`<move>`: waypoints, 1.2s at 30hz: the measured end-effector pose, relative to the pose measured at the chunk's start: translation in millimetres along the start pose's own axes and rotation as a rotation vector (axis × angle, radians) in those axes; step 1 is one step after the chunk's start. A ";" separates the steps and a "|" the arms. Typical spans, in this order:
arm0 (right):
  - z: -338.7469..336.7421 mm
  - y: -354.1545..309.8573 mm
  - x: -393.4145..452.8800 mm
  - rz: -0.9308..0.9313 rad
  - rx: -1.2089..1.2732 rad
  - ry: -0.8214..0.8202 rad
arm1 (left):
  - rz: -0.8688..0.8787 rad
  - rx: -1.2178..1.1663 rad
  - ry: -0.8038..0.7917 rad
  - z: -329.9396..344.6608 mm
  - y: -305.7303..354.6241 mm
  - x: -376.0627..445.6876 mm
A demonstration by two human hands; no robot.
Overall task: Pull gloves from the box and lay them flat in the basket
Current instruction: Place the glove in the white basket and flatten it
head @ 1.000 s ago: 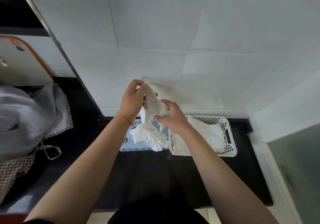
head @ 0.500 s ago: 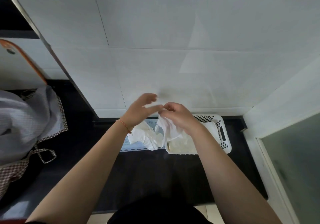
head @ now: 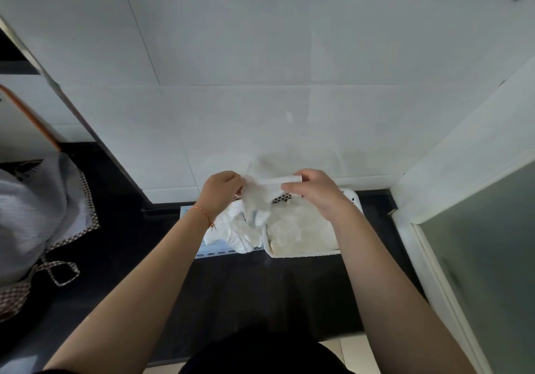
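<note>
Both hands pinch one thin glove [head: 257,199] by its cuff edge: the left hand [head: 221,189] holds one end between thumb and curled fingers, the right hand [head: 311,189] holds the other, and the cuff stretches as a taut band between them. The rest of the glove hangs limp below, its lower end touching the crumpled heap of gloves [head: 234,228] spilling from the box [head: 202,250]. The box sits on the dark counter [head: 130,228] near the wall, and the white basket [head: 351,199] stands just beside it to the right, with a pale layer already lying inside.

This glove looks nearly weightless, soft and filmy, likely to cling, fold on itself or catch a draught. Holding the two cuff corners seems the best grip, since it keeps the sheet spread. Lowering it fingers-first over the basket should let it settle flat; a loose pinch may let the slick film slip out.
</note>
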State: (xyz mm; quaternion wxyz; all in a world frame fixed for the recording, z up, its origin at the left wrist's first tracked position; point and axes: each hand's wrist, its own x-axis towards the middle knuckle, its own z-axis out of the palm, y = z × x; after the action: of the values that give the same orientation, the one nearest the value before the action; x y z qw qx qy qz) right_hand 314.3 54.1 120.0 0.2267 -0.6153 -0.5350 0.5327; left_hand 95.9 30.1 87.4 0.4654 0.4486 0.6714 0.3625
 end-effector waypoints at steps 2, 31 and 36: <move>-3.2 -9.0 -2.9 -0.056 -0.015 0.060 | 0.005 0.137 -0.049 1.3 -0.1 -1.8; -22.7 -32.8 -21.8 -0.076 -0.167 0.085 | 0.019 0.152 -0.397 32.5 4.0 -0.6; -26.4 -18.4 -7.3 0.041 -0.082 0.075 | -0.086 -0.205 -0.330 24.6 4.8 12.3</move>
State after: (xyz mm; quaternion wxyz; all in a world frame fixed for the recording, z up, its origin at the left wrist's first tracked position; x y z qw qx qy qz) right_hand 331.4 61.2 147.3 0.2101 -0.6543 -0.5350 0.4914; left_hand 118.5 44.9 80.6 0.6275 0.4232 0.5641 0.3301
